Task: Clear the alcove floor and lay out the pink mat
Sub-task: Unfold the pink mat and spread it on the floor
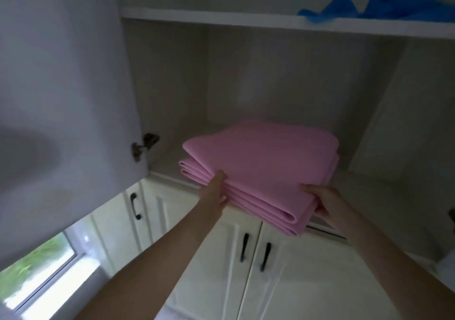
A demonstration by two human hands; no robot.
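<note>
My left hand point(216, 191) and right hand point(322, 202) each grip the near edge of the folded pink mat point(261, 162), which overhangs the open cupboard's shelf point(162, 164).

Cabinet: an open cupboard point(283, 78) with pale grey inner walls, dim inside.
Door: its grey door point(61, 98) swung open on the left, metal hinge point(145, 145) at its edge.
Upper shelf: a white shelf point(221, 20) carrying crumpled blue material point(384, 7).
Lower units: cream panelled doors point(307, 282) with black handles point(266, 257).
Window: bottom left, a white-framed window point(41, 268) showing daylight and greenery.
</note>
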